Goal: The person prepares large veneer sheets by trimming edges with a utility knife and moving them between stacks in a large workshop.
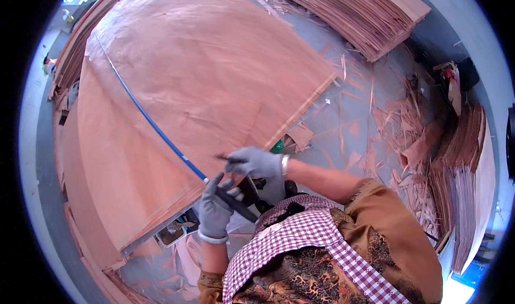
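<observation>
A long thin blue rod with a black grip at its near end slants across a stack of reddish wood veneer sheets. My left hand, in a grey glove, is wrapped round the rod close to that black grip. Just to the right, my right hand, gloved in grey too, is closed on a slim dark tool. Motion smears this tool, so its exact kind does not show. Both hands are at the near edge of the veneer, in front of my checked apron.
A thick veneer stack lies at the far right, and another stack stands at the right. Torn veneer scraps litter the grey floor. A green thing shows beside the sheets' near corner.
</observation>
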Demonstrator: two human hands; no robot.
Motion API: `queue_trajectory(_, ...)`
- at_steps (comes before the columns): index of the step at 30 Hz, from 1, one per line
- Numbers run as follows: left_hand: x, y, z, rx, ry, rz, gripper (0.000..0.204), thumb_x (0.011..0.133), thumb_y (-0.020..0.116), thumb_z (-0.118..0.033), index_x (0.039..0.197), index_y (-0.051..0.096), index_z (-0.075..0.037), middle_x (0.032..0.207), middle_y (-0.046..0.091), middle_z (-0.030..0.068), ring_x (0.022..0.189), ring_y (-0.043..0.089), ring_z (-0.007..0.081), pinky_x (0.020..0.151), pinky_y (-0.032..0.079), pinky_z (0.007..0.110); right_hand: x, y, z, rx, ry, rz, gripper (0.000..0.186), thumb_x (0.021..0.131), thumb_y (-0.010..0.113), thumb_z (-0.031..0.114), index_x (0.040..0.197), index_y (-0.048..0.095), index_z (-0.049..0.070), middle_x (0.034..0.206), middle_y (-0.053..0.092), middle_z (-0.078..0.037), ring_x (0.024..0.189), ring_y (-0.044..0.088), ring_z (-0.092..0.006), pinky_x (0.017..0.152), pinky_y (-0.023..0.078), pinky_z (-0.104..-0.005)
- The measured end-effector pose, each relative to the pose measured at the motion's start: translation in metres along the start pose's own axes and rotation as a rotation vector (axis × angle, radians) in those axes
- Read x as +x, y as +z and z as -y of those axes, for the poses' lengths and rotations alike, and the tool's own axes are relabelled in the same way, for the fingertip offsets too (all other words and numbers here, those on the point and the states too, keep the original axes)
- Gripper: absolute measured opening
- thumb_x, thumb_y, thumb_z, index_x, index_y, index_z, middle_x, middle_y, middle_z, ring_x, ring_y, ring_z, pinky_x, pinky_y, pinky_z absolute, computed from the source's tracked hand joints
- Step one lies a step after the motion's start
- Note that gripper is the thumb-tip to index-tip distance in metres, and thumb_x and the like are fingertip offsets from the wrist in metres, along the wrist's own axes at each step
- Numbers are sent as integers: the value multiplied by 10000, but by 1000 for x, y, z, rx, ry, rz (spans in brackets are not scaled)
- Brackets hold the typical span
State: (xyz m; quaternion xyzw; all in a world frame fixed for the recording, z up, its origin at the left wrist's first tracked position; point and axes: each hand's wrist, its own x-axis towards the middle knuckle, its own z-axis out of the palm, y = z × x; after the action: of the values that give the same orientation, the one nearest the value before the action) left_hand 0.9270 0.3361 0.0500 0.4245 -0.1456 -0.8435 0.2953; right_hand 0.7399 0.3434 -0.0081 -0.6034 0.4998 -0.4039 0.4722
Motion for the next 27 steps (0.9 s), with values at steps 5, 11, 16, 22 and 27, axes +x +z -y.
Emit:
queue_trajectory(5,-15,-42,-53,143,304,-129,188,934,493,-148,1070,547,-30,628,448,-36,449,396,52,399,347,187,-112,-123,-97,157,-193,-555,109,738,575,19,837,620,9,980,649,-125,884,613,-205,740,491,-321)
queue_trajectory(11,-40,-178,-41,622,523,-617,53,860,521,-103,893,551,-74,637,494,-4,470,469,74,369,357,189,-137,-192,-92,54,982,-959,433,888,494,434,1219,563,164,952,570,-58,567,456,-125,416,335,-301)
queue_trajectory(16,-36,-183,-20,579,550,-736,75,833,531,-31,849,499,-98,599,502,0,413,445,86,340,346,222,-155,-223,-134,493,711,-1025,254,842,603,377,1003,592,180,871,577,21,595,453,-122,414,301,-265)
queue_trajectory(22,-36,-199,26,550,349,-764,95,879,509,-76,936,436,-101,612,480,25,393,428,100,339,381,249,-176,-234,-162,506,673,-875,287,794,682,334,1004,602,154,790,591,29,597,487,-116,440,332,-249)
queue_trajectory(27,-33,-193,84,625,372,-822,62,905,496,-119,896,461,-69,626,475,5,417,432,94,318,356,267,-163,-243,-87,179,805,-659,329,751,721,400,803,585,106,640,489,31,492,387,-75,446,320,-229)
